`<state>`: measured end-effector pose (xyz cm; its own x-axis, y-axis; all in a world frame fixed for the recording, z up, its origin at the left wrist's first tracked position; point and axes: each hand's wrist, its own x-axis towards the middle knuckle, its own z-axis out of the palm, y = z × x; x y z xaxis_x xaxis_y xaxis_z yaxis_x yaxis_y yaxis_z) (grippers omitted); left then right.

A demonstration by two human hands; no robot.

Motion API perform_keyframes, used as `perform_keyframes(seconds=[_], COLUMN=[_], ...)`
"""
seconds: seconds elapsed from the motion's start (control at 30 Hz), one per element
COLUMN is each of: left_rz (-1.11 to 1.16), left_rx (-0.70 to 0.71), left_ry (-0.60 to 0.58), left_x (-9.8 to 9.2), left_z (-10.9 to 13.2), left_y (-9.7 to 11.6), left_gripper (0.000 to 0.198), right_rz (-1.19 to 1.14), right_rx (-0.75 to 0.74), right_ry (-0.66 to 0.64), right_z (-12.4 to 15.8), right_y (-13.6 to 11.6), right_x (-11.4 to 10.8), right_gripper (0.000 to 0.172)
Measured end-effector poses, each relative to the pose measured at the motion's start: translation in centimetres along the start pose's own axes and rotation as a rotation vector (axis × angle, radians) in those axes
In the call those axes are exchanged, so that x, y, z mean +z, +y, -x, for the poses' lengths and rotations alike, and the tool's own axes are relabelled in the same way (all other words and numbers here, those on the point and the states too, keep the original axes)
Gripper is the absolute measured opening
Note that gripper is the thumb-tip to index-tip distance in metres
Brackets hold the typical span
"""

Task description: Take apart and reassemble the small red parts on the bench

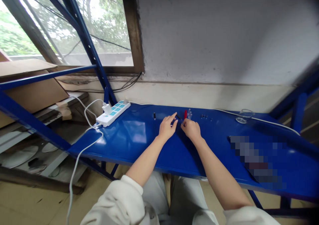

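Left hand (167, 127) low over a glossy blue steel shelf (134, 137), fingers (171, 117) loosely spread, tips reaching toward a small black piece (178, 117) lying on the shelf just beside them. Right hand (191, 129) close by, fingers (183, 124) bunched together and angled down, tips right next to a small red item (185, 114) and a cluster of clear plastic parts (189, 114); no telling from this view whether those tips pinch anything. Both hands near the shelf's back edge, only a narrow gap between them. Farther left, a single upright black cylinder (154, 116); farther right, a short row of tiny dark parts (204, 116), then a clear glass dish (241, 120) well apart from the hands. At the left end, a white power strip with teal sockets (113, 113), a white plug (107, 109) seated in it, and a white cable (74, 162) dropping off the shelf toward the floor. Over the shelf's right part, a pixelated patch (256, 160) hiding whatever lies there. White sleeves (112, 201) at the bottom of the view.
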<state>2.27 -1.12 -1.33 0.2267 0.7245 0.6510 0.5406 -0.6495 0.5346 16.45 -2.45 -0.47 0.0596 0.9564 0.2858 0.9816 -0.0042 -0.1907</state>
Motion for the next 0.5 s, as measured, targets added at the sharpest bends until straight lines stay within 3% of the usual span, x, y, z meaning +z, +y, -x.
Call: perform_keyframes(seconds=[0.2, 0.5], left_rz=[-0.037, 0.085], left_rx=[0.072, -0.005], left_ry=[-0.228, -0.048], left_x=[0.15, 0.60], left_z=[0.41, 0.09], left_y=[0.35, -0.07], left_gripper=[0.043, 0.019], right_rz=[-0.050, -0.100], right_rx=[0.019, -0.054], right_ry=[0.017, 0.075], right_z=[0.05, 0.09], right_y=[-0.05, 0.01], right_x=[-0.35, -0.27], right_gripper=[0.009, 0.016])
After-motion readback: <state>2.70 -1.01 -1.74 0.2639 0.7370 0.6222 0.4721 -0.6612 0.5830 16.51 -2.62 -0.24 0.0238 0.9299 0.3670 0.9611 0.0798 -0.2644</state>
